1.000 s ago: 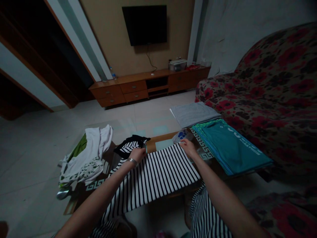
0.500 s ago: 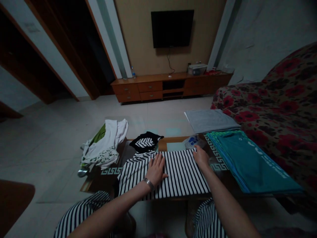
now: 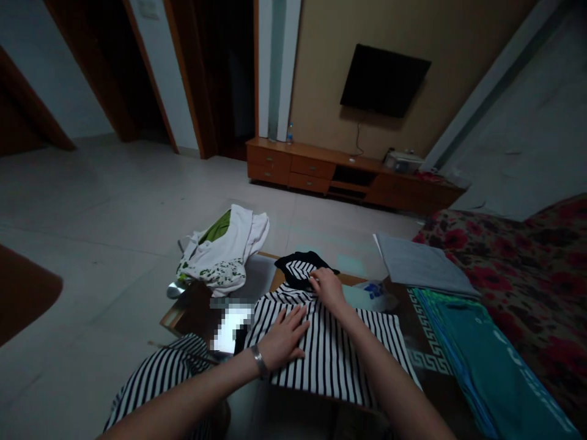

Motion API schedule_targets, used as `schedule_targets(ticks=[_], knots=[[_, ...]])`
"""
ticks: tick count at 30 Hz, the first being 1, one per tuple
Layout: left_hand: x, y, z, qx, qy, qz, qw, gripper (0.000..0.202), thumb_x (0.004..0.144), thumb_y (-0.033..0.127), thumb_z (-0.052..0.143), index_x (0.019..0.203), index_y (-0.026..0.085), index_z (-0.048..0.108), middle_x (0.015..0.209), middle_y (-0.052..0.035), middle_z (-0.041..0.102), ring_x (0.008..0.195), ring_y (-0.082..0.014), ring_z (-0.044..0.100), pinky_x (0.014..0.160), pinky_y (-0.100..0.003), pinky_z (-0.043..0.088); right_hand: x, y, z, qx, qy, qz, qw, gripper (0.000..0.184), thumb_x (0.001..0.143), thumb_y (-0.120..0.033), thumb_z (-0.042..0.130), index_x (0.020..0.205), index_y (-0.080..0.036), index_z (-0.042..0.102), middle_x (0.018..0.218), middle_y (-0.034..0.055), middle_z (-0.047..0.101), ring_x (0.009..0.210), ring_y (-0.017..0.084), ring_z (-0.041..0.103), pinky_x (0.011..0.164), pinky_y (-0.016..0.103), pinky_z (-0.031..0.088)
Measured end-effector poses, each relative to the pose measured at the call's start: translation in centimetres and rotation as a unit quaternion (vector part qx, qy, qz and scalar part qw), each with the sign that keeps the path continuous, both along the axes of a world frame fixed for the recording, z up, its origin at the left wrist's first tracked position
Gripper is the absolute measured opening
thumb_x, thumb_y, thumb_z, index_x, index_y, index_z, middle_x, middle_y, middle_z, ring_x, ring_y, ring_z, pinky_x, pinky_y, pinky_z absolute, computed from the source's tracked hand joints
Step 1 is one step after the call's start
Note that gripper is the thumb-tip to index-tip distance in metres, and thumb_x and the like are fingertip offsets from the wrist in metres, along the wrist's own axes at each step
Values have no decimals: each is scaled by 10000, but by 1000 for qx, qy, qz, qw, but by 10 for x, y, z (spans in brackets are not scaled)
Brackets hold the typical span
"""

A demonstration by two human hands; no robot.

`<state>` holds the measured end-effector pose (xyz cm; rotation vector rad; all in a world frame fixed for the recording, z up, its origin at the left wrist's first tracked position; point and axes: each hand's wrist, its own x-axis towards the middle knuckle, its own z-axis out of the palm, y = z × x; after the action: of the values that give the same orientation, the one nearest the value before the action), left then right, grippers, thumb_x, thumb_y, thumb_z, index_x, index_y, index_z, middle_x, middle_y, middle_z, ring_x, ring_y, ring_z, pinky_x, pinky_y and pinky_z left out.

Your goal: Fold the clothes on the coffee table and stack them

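Note:
A black-and-white striped shirt [image 3: 337,354] lies partly folded along the near side of the low table. My left hand [image 3: 283,342], with a silver bracelet at the wrist, rests on the stripes with its fingers spread. At the shirt's black part with a striped patch, my right hand [image 3: 329,287] has its fingers pinched on the cloth. A clear plastic bag with blue marks [image 3: 376,292] sits beyond my right forearm.
White and green clothes [image 3: 224,250] are heaped at the table's left end. To the right lie folded teal garments [image 3: 509,360] and a grey folded cloth [image 3: 424,263] by the flowered sofa [image 3: 513,256]. A bright, pixelated patch [image 3: 232,327] shows left of the shirt.
My right hand has left the shirt's far right corner and moved left to its black part. The left hand remains on the stripes. The view has turned left and tilted.

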<state>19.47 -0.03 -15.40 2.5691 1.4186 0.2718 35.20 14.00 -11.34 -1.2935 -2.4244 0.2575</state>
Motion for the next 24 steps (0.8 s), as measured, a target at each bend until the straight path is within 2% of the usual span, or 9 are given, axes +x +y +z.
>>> schedule_targets(ticks=[3, 5, 8, 11, 15, 18, 20, 21, 24], knots=[[-9, -1, -16, 15, -14, 6, 1000, 725, 759, 578, 634, 1358, 222, 434, 1517, -147, 265, 1416, -300, 189, 1117, -543, 204, -63, 12, -18, -13, -16, 59, 998, 475, 791, -285, 627, 1246, -192, 527, 1111, 130, 613, 1048, 270, 532, 894, 386, 421], [-13, -3, -25, 25, -22, 13, 999, 717, 772, 600, 604, 1362, 232, 431, 1520, -140, 259, 1418, -298, 182, 1116, -551, 194, -76, 27, -36, -36, 0, 44, 998, 519, 756, -209, 619, 1263, -180, 510, 1140, 134, 611, 1057, 261, 547, 912, 382, 420], [-15, -4, -33, 40, -39, 7, 998, 689, 785, 607, 583, 1359, 253, 441, 1536, -116, 222, 1424, -297, 161, 1120, -556, 170, -62, 61, -58, -108, 105, -97, 984, 429, 738, -186, 555, 1166, -159, 567, 1037, 99, 656, 965, 217, 597, 877, 343, 450], [-16, -2, -34, 42, -56, -5, 998, 678, 782, 618, 579, 1341, 250, 466, 1533, -113, 229, 1421, -298, 171, 1121, -558, 153, -34, 94, -63, -174, 148, -197, 953, 404, 721, -251, 536, 1100, -126, 595, 801, 50, 665, 778, 193, 624, 724, 296, 499], [-18, -1, -34, 37, -76, 8, 996, 695, 761, 623, 602, 1328, 238, 488, 1520, -129, 258, 1410, -316, 196, 1110, -575, 165, -8, 113, -53, -172, 104, -234, 951, 429, 724, -253, 512, 1115, -96, 593, 748, 55, 650, 722, 198, 617, 672, 298, 497], [-19, -3, -36, 37, -84, 30, 995, 721, 740, 625, 623, 1326, 225, 496, 1519, -140, 255, 1408, -333, 192, 1102, -593, 169, -7, 112, -37, -109, 66, -270, 954, 458, 738, -187, 482, 1173, -78, 572, 940, 137, 646, 902, 237, 599, 826, 353, 455], [-19, -4, -38, 38, -86, 40, 995, 726, 736, 634, 621, 1324, 225, 500, 1516, -139, 262, 1408, -331, 195, 1109, -595, 150, -17, 105, -25, -24, 22, -234, 972, 439, 755, -134, 450, 1170, -102, 588, 1081, 167, 608, 1043, 251, 545, 926, 376, 390], [-19, -4, -39, 40, -86, 43, 995, 726, 735, 639, 619, 1322, 227, 502, 1515, -137, 268, 1407, -328, 198, 1113, -593, 139, -25, 99, -19, 5, 2, -179, 984, 410, 771, -121, 438, 1142, -122, 610, 1109, 161, 599, 1069, 248, 529, 944, 375, 373], [-18, -5, -41, 51, -86, 45, 994, 711, 735, 643, 616, 1307, 234, 513, 1504, -127, 300, 1407, -314, 206, 1124, -580, 126, -58, 71, -7, -44, -26, 92, 994, 273, 838, -154, 454, 1013, -176, 663, 1033, 107, 637, 983, 212, 564, 897, 344, 407]])
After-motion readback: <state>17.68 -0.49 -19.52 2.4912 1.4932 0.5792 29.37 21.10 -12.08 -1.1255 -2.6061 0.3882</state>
